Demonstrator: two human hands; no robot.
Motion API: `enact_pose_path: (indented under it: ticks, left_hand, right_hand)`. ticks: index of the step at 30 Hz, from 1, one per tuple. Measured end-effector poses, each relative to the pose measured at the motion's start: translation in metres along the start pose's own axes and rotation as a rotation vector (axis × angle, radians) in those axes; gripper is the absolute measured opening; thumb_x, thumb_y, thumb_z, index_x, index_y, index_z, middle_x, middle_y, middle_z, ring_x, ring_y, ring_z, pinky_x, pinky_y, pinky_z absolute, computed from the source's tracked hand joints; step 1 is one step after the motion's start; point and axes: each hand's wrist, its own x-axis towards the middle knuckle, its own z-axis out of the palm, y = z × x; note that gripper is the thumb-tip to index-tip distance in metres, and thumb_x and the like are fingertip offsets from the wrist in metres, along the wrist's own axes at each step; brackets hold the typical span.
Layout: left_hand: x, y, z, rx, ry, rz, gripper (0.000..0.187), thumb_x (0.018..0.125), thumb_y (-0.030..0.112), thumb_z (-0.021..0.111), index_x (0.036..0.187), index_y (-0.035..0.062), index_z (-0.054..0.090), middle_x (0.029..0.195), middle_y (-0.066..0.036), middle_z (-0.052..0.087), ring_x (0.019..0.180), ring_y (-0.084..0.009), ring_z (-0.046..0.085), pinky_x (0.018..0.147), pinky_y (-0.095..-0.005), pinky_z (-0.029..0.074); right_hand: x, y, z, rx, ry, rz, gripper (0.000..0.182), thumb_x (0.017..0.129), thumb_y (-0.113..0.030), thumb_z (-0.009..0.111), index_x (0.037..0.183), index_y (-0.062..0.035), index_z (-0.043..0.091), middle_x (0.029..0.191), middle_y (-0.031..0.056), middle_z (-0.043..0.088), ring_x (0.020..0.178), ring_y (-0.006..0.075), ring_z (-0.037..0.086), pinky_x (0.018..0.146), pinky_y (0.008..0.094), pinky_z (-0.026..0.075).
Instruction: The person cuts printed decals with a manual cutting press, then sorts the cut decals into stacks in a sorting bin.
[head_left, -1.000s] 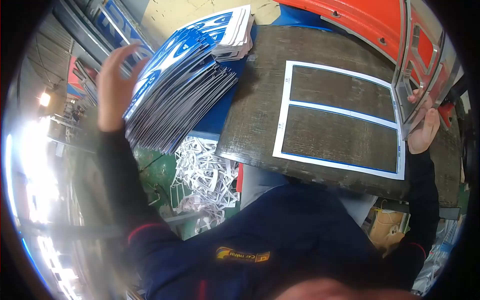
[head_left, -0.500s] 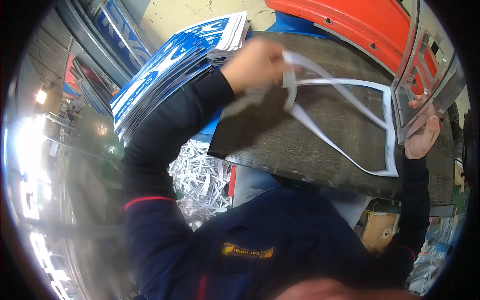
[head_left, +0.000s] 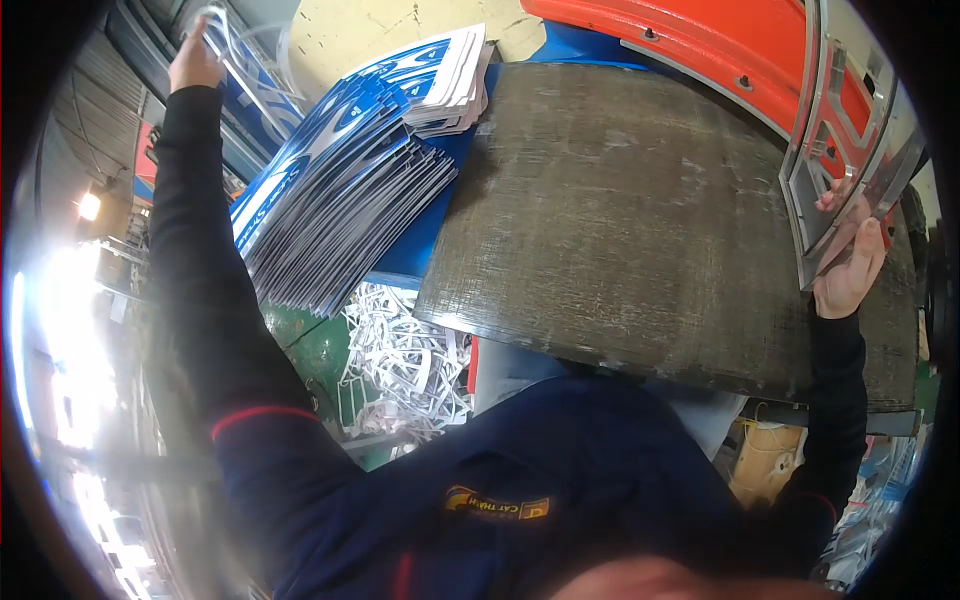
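Note:
At the upper left, my left hand (head_left: 195,60) is closed on a thin white frame-like strip (head_left: 245,75), blurred by motion. My right hand (head_left: 850,268), at the right, grips the lower end of a clear plastic and metal frame (head_left: 808,200), which stands tilted at the edge of the dark worn board (head_left: 620,220). Left of the board lies a fanned stack of blue and white printed sheets (head_left: 350,185), under my left forearm's side.
A red curved machine part (head_left: 690,45) with bolts runs behind the board. White offcut strips (head_left: 400,350) are heaped below the board's left corner. A cardboard-coloured roll (head_left: 765,460) sits under its right side. Blue metalwork is at the upper left.
My left hand has swung from above the board to the far upper left, taking the white strip off the board. My right hand still holds the frame, almost unmoved.

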Motion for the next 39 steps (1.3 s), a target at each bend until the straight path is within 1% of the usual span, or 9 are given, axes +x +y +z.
enact_pose_path:
  ticks: [1, 3, 5, 9, 15, 25, 31, 35, 39]
  left_hand:
    - [-0.003, -0.006, 0.004, 0.510, 0.015, 0.040, 0.039, 0.093, 0.008, 0.062, 0.131, 0.0012, 0.060, 0.114, -0.009, 0.071, 0.094, -0.0247, 0.068, 0.083, -0.0331, 0.054]
    - [-0.003, -0.015, 0.046, 0.095, -0.033, 0.106, 0.042, 0.089, 0.017, 0.066, 0.129, 0.0050, 0.063, 0.117, -0.010, 0.071, 0.100, -0.0197, 0.067, 0.089, -0.0328, 0.050]
    - [-0.009, 0.055, 0.091, -0.240, -0.070, -0.141, 0.036, 0.088, 0.023, 0.069, 0.120, 0.0065, 0.070, 0.114, -0.011, 0.073, 0.102, -0.0168, 0.068, 0.089, -0.0322, 0.050]
    - [-0.048, 0.183, 0.131, 0.023, -0.566, 0.562, 0.027, 0.080, 0.027, 0.079, 0.095, 0.0045, 0.077, 0.099, -0.013, 0.075, 0.094, -0.0259, 0.070, 0.084, -0.0365, 0.052]
    - [-0.063, 0.216, 0.173, 0.383, -0.750, 0.566, 0.032, 0.065, 0.032, 0.085, 0.076, 0.0029, 0.076, 0.072, -0.017, 0.070, 0.071, -0.0344, 0.068, 0.071, -0.0415, 0.054]
    - [-0.060, 0.219, 0.177, 0.493, -0.901, 0.406, 0.031, 0.067, 0.030, 0.080, 0.079, 0.0010, 0.075, 0.080, -0.017, 0.073, 0.075, -0.0335, 0.070, 0.070, -0.0425, 0.053]
    - [-0.065, 0.240, 0.191, 0.915, -0.592, 0.243, 0.028, 0.077, 0.019, 0.069, 0.103, 0.0101, 0.076, 0.105, -0.011, 0.075, 0.096, -0.0273, 0.072, 0.087, -0.0500, 0.047]
    - [-0.029, 0.208, 0.199, 1.096, -0.501, 0.074, 0.024, 0.084, 0.020, 0.064, 0.102, 0.0086, 0.076, 0.104, -0.012, 0.075, 0.101, -0.0286, 0.072, 0.090, -0.0527, 0.049]
    - [0.028, 0.198, 0.150, 0.708, -0.195, 0.137, 0.026, 0.086, 0.019, 0.059, 0.106, 0.0101, 0.074, 0.104, -0.016, 0.073, 0.094, -0.0362, 0.071, 0.078, -0.0482, 0.057]
  right_hand:
    - [0.000, 0.000, 0.000, 0.001, -0.011, -0.003, 0.054, 0.106, -0.036, 0.041, 0.125, 0.0119, 0.058, 0.118, 0.0175, 0.063, 0.103, 0.0205, 0.059, 0.097, 0.0346, 0.044]
    - [0.000, -0.001, 0.002, -0.029, -0.005, -0.007, 0.054, 0.106, -0.036, 0.041, 0.125, 0.0119, 0.058, 0.117, 0.0174, 0.064, 0.102, 0.0202, 0.059, 0.096, 0.0345, 0.044]
    - [0.000, -0.002, 0.002, -0.067, 0.004, -0.014, 0.054, 0.106, -0.036, 0.041, 0.125, 0.0118, 0.059, 0.117, 0.0174, 0.064, 0.102, 0.0199, 0.059, 0.096, 0.0345, 0.044]
    - [0.000, -0.004, 0.003, -0.070, -0.013, -0.026, 0.053, 0.106, -0.036, 0.042, 0.123, 0.0113, 0.059, 0.113, 0.0176, 0.065, 0.101, 0.0198, 0.060, 0.094, 0.0343, 0.044]
    - [-0.001, -0.007, 0.009, -0.080, 0.000, -0.043, 0.051, 0.106, -0.035, 0.043, 0.120, 0.0099, 0.061, 0.113, 0.0176, 0.066, 0.100, 0.0197, 0.060, 0.093, 0.0350, 0.044]
    - [0.000, -0.011, 0.007, -0.102, -0.056, -0.065, 0.052, 0.105, -0.039, 0.044, 0.122, 0.0079, 0.060, 0.113, 0.0160, 0.065, 0.101, 0.0193, 0.059, 0.094, 0.0356, 0.044]
    - [0.000, -0.008, 0.007, -0.078, -0.036, -0.062, 0.052, 0.105, -0.039, 0.045, 0.121, 0.0084, 0.060, 0.112, 0.0156, 0.065, 0.099, 0.0191, 0.060, 0.092, 0.0349, 0.045]
    - [0.001, -0.013, 0.011, -0.090, -0.018, -0.050, 0.051, 0.105, -0.037, 0.045, 0.120, 0.0089, 0.061, 0.111, 0.0154, 0.066, 0.098, 0.0186, 0.060, 0.091, 0.0339, 0.046]
    - [0.002, -0.018, 0.017, -0.032, -0.002, -0.043, 0.047, 0.105, -0.034, 0.047, 0.119, 0.0092, 0.062, 0.109, 0.0149, 0.066, 0.097, 0.0186, 0.061, 0.090, 0.0331, 0.047]
